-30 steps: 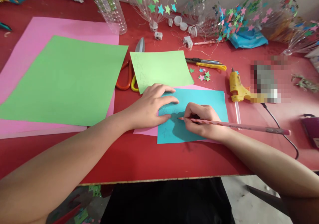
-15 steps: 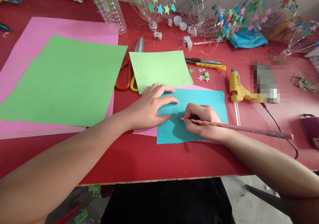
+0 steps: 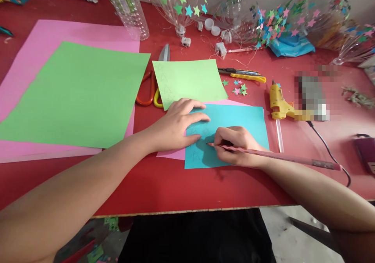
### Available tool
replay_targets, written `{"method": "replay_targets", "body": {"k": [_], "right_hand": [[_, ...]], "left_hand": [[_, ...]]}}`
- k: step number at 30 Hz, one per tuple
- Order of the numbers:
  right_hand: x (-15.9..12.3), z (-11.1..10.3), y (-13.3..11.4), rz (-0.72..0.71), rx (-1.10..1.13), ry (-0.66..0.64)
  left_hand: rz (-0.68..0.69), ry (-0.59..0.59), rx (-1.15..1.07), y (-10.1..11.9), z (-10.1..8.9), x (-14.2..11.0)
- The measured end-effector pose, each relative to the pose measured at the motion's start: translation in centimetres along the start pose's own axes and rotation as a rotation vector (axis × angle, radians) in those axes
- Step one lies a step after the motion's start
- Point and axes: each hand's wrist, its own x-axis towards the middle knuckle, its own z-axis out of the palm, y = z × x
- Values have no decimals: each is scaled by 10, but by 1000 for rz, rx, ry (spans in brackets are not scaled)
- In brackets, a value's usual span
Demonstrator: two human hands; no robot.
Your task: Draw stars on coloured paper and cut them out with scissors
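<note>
My right hand [image 3: 236, 144] grips a pink pencil [image 3: 288, 157], its tip at the surface of a blue sheet of paper [image 3: 246, 118]. Faint star outlines run down the left part of that sheet. Resting on the sheet's left edge, my left hand [image 3: 184, 126] has its fingers spread and holds nothing. Pink paper [image 3: 171, 153] peeks out from under the blue sheet. Just above lies a light green sheet [image 3: 190, 79] with star outlines along its left side, partly over the scissors [image 3: 149, 91].
Large green [image 3: 82, 95] and pink [image 3: 88, 29] sheets lie left. Behind are a utility knife [image 3: 247, 77], small paper stars [image 3: 241, 89] and star-covered clear plastic pieces [image 3: 180, 5]. A yellow glue gun [image 3: 278, 103] with a cord is at right. The table's front edge [image 3: 190, 212] runs below.
My right hand and the pencil have shifted slightly left and down on the blue sheet. My left hand has stayed in place.
</note>
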Motion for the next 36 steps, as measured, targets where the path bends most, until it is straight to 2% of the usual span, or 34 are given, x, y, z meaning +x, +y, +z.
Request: {"method": "replay_targets", "body": {"k": [17, 19, 24, 26, 28, 32, 36], "right_hand": [[0, -1, 1, -52, 49, -58], [0, -2, 2, -18, 76, -20], [-3, -4, 4, 119, 247, 181], [-3, -5, 2, 168, 284, 200], [-3, -6, -2, 201, 287, 140], [-3, -3, -8, 155, 270, -35], [-5, 3, -2, 175, 224, -27]], "left_hand": [[10, 18, -16, -1, 2, 0], [17, 23, -11, -2, 2, 0], [10, 11, 0, -2, 4, 0], [6, 35, 3, -3, 5, 0], [7, 68, 1, -5, 6, -1], [5, 65, -13, -6, 6, -1], [-6, 29, -1, -4, 4, 0]]}}
